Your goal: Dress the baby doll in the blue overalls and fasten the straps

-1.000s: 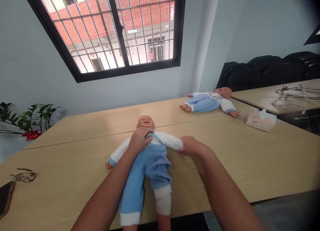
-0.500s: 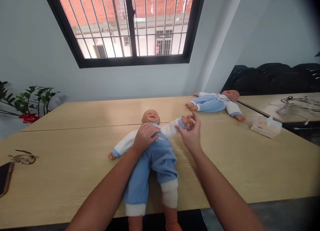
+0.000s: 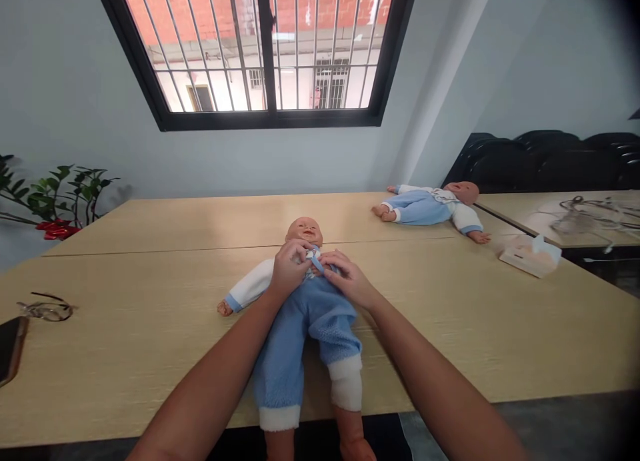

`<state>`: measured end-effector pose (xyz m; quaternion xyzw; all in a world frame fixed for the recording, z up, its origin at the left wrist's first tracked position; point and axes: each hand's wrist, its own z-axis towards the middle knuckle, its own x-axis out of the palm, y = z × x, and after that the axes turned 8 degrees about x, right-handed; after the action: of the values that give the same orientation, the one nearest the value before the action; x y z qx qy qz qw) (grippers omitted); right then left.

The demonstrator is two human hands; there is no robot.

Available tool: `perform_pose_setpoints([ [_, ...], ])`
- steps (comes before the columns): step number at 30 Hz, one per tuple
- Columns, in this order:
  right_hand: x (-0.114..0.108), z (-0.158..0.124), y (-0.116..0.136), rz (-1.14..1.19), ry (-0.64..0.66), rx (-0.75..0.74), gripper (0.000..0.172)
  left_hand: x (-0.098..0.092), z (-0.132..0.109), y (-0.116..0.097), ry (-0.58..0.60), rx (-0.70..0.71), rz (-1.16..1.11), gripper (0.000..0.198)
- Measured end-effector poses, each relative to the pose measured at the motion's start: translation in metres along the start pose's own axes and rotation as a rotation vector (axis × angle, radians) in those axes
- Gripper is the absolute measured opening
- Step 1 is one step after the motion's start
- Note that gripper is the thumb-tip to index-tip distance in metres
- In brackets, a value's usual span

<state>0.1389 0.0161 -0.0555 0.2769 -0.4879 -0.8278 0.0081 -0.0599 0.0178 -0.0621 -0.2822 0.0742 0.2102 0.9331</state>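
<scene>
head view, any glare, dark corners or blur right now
In the head view, the window is the brightest part, most washed out towards its bottom; in the head view, the upper right corner fades to black; also in the head view, the cables at the right look smeared, while the nearer doll is clearer.

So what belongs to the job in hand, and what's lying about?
In hand:
near plastic doll in blue-white outfit
left hand and right hand at its chest

Lying about:
far plastic doll, similarly dressed
pale tissue box
thin-framed glasses
dark rectangular phone
</scene>
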Motion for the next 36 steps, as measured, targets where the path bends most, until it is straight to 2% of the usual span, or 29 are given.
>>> perform_pose_setpoints([
  [2, 0.003, 0.000, 0.002, 0.025, -0.014, 0.057, 0.023, -0.001, 0.001, 0.000, 0.040, 0.025, 0.005, 0.026],
  [7, 0.002, -0.003, -0.005, 0.199, 0.022, 0.201, 0.036, -0.008, 0.004, 0.002, 0.116, 0.134, 0.079, 0.022],
  [12, 0.004, -0.005, -0.011, 0.333, 0.016, 0.275, 0.038, -0.022, 0.007, 0.003, 0.349, 0.318, 0.320, 0.018],
  [14, 0.006, -0.004, -0.011, 0.350, -0.012, 0.288, 0.038, -0.026, 0.009, 0.002, 0.427, 0.330, 0.401, 0.017],
  [19, 0.010, -0.001, -0.010, 0.333, -0.107, 0.281, 0.034, -0.026, 0.010, -0.005, 0.521, 0.290, 0.466, 0.025],
  [21, 0.011, -0.001, -0.009, 0.369, -0.149, 0.294, 0.033, -0.024, 0.009, -0.009, 0.543, 0.267, 0.463, 0.027],
  [25, 0.009, -0.001, -0.007, 0.450, -0.199, 0.310, 0.035, -0.017, 0.003, -0.019, 0.554, 0.206, 0.360, 0.017],
  [29, 0.000, -0.002, -0.002, 0.486, -0.177, 0.317, 0.038, -0.007, -0.004, -0.022, 0.519, 0.150, 0.278, 0.042],
  [32, -0.017, -0.007, 0.007, 0.442, -0.132, 0.332, 0.036, -0.004, -0.007, -0.022, 0.492, 0.162, 0.250, 0.040],
  [36, -0.042, -0.019, 0.017, 0.188, -0.075, 0.395, 0.029, -0.006, -0.007, -0.025, 0.468, 0.227, 0.204, 0.036],
])
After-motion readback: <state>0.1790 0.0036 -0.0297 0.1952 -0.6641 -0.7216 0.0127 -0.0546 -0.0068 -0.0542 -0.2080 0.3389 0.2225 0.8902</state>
